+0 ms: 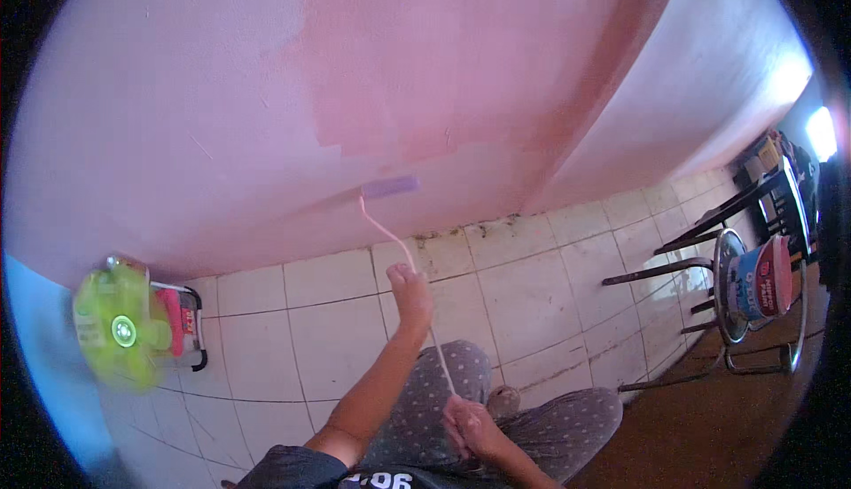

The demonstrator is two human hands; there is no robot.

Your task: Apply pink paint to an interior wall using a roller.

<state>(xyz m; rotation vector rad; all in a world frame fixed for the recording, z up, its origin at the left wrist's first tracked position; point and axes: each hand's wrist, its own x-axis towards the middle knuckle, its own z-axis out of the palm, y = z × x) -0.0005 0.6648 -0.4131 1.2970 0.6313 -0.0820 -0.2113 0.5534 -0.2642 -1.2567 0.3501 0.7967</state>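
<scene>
A paint roller (390, 187) with a pale lilac sleeve is held up at the low part of the wall (266, 108); whether it presses on the surface I cannot tell. Its thin, pale pink handle runs back toward me. My left hand (410, 294) is closed round the handle about midway, below the bend. Lower down, close to my lap, my right hand (470, 425) grips the handle's end. The wall carries a darker pink painted patch (425, 54) with ragged edges, above and to the right of the roller, beside paler pink.
On the left stands a lime-green fan (122, 325) next to a red and black object (182, 325). At right, a paint bucket (761, 278) rests on a metal-legged stool (727, 258), with a dark chair (753, 210) behind. White floor tiles (523, 294) meet the wall.
</scene>
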